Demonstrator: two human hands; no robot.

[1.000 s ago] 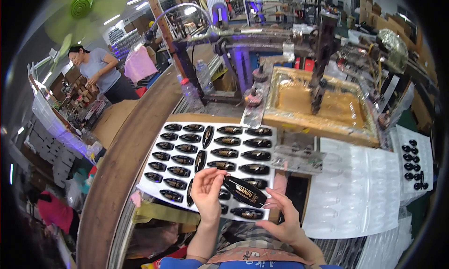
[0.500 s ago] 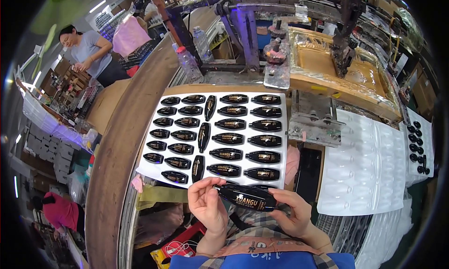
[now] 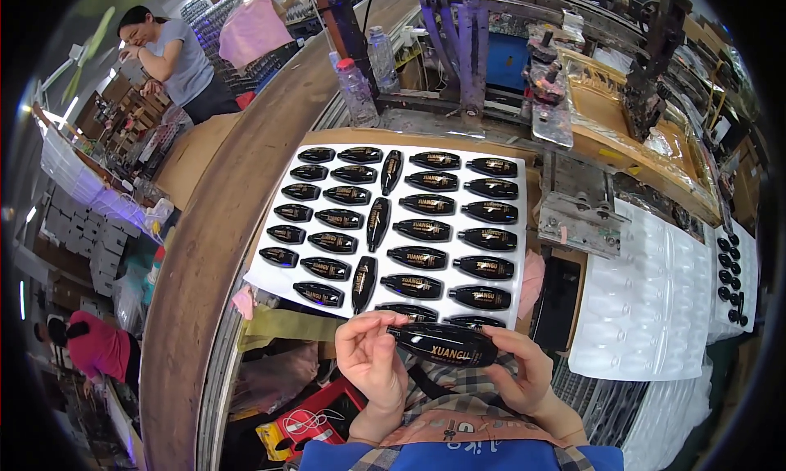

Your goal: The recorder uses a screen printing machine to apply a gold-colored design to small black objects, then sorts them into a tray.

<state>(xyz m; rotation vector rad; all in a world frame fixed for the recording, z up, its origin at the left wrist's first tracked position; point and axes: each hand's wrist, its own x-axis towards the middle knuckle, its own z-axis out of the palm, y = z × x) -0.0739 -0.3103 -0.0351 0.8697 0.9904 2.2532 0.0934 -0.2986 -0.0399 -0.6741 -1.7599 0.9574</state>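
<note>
A glossy black bottle with tapered ends and gold print lies level between my two hands, close to my body. My left hand pinches its left end between thumb and fingers. At the right end, the fingertips of my right hand rest on the top edge, the thumb just below. Just beyond them is a white sheet bearing several rows of similar black bottles. Most of these lie sideways; a middle column of bottles points away from me.
A printing machine with a wooden-framed screen stands at the far right. Beside it are a white moulded tray and several small black pieces. A brown curved belt runs along the left. Two people work further off.
The bottle has rolled in my hands, its print now nearer the lower edge. My right thumb has eased away slightly. The whole view has shifted, moving the sheet and machine rightward.
</note>
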